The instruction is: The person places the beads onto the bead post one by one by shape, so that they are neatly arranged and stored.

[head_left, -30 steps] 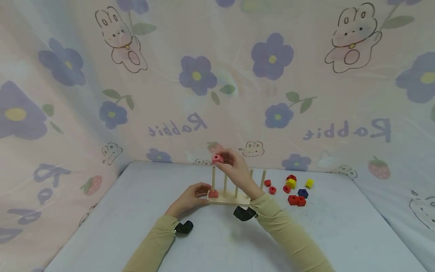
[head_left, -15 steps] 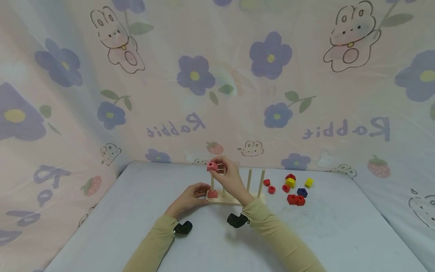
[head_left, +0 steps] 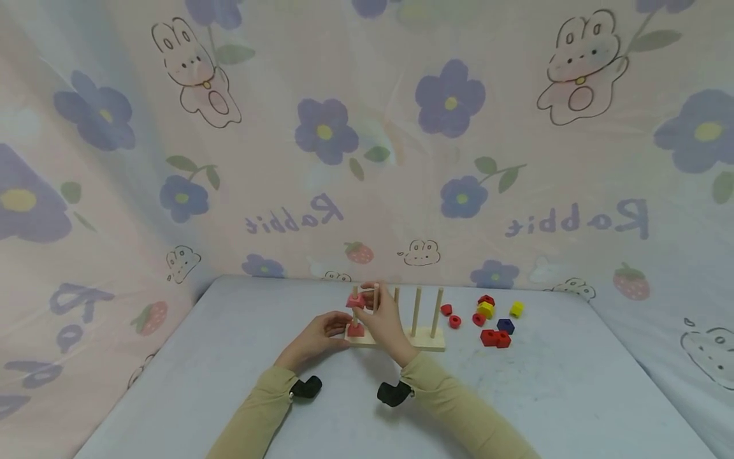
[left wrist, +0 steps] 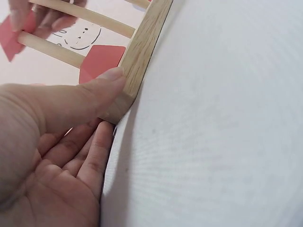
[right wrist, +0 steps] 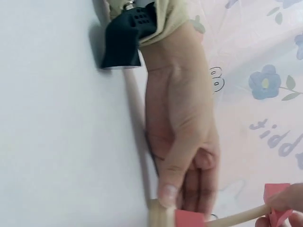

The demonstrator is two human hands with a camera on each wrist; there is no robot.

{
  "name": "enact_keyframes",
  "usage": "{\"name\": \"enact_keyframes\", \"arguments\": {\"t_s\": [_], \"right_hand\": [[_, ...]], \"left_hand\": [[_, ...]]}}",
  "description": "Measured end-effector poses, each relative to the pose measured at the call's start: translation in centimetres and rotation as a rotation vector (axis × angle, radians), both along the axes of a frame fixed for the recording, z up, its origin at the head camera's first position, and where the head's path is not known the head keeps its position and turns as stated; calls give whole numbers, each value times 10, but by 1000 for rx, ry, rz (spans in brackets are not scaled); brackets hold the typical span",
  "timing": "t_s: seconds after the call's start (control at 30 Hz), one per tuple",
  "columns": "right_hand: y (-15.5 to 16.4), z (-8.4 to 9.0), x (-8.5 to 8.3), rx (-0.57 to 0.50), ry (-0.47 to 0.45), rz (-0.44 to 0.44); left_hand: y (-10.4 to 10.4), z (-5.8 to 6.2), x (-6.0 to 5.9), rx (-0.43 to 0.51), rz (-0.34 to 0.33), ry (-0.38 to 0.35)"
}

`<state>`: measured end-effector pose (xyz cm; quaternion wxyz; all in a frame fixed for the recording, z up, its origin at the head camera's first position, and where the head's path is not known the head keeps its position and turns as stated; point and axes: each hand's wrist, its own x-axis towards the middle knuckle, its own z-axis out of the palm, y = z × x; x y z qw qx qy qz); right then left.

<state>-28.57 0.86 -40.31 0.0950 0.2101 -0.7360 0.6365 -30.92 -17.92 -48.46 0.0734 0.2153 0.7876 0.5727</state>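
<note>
Currently, the right hand (head_left: 385,324) pinches a red block (head_left: 356,300) between thumb and fingers, high on the leftmost peg (head_left: 354,317) of a wooden stand (head_left: 429,342). A second red block (head_left: 355,330) sits at that peg's foot, bare wood between the two. The left hand (head_left: 314,338), partly curled, grips the stand's left end. Loose red blocks (head_left: 489,338), yellow blocks (head_left: 517,310) and a blue block (head_left: 505,326) lie rightward on the tabletop (head_left: 550,395).

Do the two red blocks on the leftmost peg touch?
Apart: the left wrist view shows bare peg between the upper block and the lower block.
</note>
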Motion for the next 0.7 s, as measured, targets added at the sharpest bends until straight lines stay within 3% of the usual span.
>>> {"name": "enact_keyframes", "arguments": {"t_s": [0.13, 0.27, 0.47, 0.7], "right_hand": [[0, -34, -15, 27, -49, -17], [2, -49, -16, 68, -58, -31], [3, -63, -14, 96, -85, -43], [7, -64, -10, 168, -13, -62]], "left_hand": [[-1, -2, 1, 26, -15, -4], [-2, -3, -1, 80, -61, 16], [-2, -3, 0, 103, -82, 23], [0, 0, 1, 62, -39, 11]]}}
